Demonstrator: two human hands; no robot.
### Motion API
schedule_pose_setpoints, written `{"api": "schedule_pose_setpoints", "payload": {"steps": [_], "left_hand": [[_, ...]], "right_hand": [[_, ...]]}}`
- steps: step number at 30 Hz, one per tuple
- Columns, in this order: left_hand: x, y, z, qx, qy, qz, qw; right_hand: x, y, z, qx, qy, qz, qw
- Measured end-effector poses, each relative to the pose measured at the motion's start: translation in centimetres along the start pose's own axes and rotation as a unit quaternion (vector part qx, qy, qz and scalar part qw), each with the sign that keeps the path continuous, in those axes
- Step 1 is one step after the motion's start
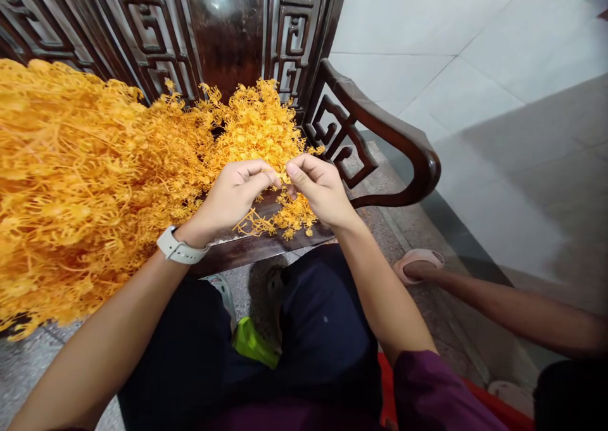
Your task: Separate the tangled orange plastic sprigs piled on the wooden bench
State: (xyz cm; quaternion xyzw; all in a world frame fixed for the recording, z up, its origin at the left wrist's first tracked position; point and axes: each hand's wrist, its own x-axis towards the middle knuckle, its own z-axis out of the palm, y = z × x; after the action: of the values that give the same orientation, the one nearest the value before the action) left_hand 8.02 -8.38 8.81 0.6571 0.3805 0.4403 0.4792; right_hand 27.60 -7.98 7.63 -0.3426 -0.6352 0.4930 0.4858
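Note:
My left hand (240,193), with a pale watch strap (183,247) at its wrist, is closed in a pinch at the seat's front edge. Facing it almost fingertip to fingertip, my right hand (320,187) pinches too. A small orange plastic flower piece (284,176) shows between the fingertips; its exact shape is mostly hidden. Just behind the hands rises a heap of orange plastic flower sprigs (259,123). Below the fingers, a few loose orange sprigs (294,212) and thin stems (255,223) lie on the dark wooden seat (247,253).
A much larger pile of orange plastic sprigs (85,190) fills the left side. The bench has a carved back (228,32) and a curved armrest (389,127) at right. Another person's leg (513,310) in a pink slipper (413,263) reaches in. Something bright green (254,342) lies between my legs.

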Motion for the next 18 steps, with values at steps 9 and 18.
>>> {"api": "schedule_pose_setpoints", "payload": {"steps": [9,18], "left_hand": [[-0.1,0.4,0.2,0.008,0.057,0.002,0.998],[-0.5,1.4,0.7,-0.133,-0.034,-0.058,0.989]], "right_hand": [[-0.3,-0.5,1.5,0.105,0.039,0.055,0.992],[-0.7,-1.3,1.0,0.264,-0.078,0.098,0.956]]}}
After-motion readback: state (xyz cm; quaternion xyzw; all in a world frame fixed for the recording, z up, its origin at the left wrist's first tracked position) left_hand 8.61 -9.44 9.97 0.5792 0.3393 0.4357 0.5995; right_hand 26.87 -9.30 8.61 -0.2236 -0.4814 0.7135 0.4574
